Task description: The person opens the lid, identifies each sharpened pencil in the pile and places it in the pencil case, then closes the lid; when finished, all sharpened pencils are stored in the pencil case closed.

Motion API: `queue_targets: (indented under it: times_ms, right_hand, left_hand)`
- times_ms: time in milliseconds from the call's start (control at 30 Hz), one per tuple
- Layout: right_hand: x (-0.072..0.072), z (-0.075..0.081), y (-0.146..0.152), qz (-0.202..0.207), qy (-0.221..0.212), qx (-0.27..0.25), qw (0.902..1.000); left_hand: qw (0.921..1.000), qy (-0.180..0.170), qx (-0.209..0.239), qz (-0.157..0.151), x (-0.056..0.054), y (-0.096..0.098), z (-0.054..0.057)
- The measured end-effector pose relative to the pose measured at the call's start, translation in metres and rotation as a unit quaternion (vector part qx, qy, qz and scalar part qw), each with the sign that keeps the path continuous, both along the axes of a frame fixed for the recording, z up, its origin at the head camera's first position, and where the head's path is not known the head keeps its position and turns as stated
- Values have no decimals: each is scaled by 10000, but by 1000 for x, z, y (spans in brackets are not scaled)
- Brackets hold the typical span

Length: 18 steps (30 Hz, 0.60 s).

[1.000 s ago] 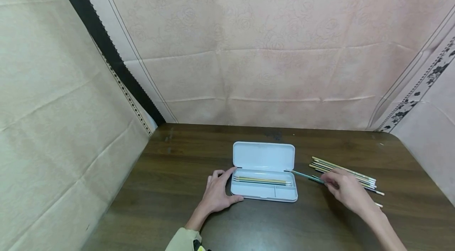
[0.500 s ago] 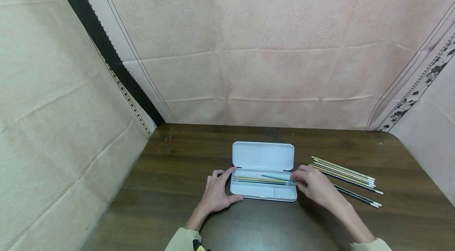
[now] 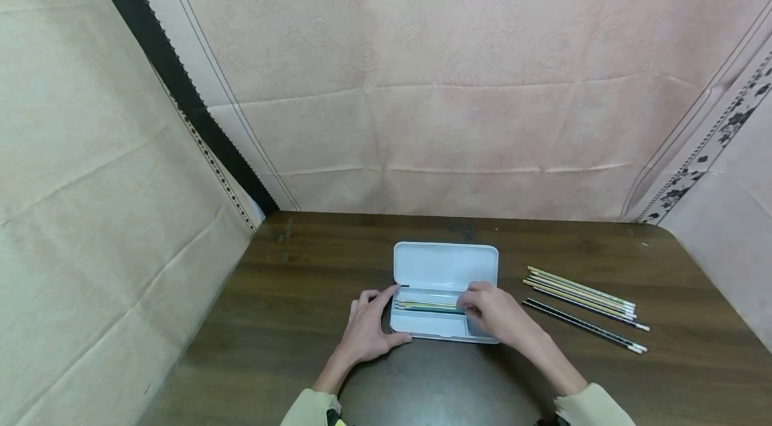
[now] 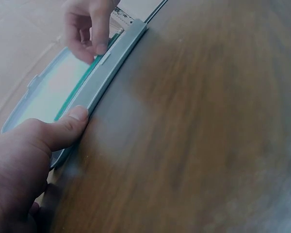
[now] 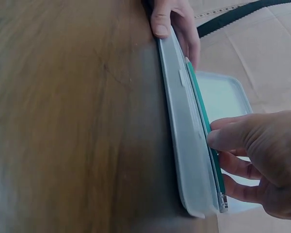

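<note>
A light-blue pencil case (image 3: pixel 422 331) lies with its lid (image 3: pixel 446 264) raised on the wooden table. My left hand (image 3: pixel 369 329) holds its left end; in the left wrist view the thumb (image 4: pixel 70 127) presses the front edge. My right hand (image 3: pixel 497 312) is over the right half of the case. It pinches a green pencil (image 5: pixel 203 109) between thumb and fingers, seen in the right wrist view along the case's length, eraser end toward the right. Several yellow and green pencils (image 3: pixel 422 306) lie in the long compartment, partly hidden by the right hand.
Right of the case, several yellow and dark pencils (image 3: pixel 579 292) lie in a loose bundle on the table (image 3: pixel 446 386). Nearer sit dark pencils (image 3: pixel 585 325) with white ends. A pale cloth (image 3: pixel 458 111) hangs behind the table.
My right hand has carried the green pencil leftward from beside the loose pencils into the open case. The left hand has stayed at the case's left end.
</note>
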State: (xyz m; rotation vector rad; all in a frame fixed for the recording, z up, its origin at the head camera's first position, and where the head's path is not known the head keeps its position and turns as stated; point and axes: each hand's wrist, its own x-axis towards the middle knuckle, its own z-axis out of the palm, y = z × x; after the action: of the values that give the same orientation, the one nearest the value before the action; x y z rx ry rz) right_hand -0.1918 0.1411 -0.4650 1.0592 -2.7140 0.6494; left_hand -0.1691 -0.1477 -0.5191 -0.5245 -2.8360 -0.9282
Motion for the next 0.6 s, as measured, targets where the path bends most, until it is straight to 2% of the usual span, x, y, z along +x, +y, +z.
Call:
queue_targets:
  times_ms: [233,333,467,600]
  right_hand:
    - [-2,-5,-8,6,28,112,9999]
    - [-2,-4,-6,-51,168,60,9998]
    - [0,-1,6,-326,354,-155,9987]
    - [-1,-2,30,-748,479,-354,9954]
  left_hand:
    - [10000,-13,17,-2,-1,0,-2]
    - [10000,-22,36,2,-1,0,-2]
    - [10000,-30,60,7,-1,-1,-2]
    - [10000,-32,42,12,-1,0,-2]
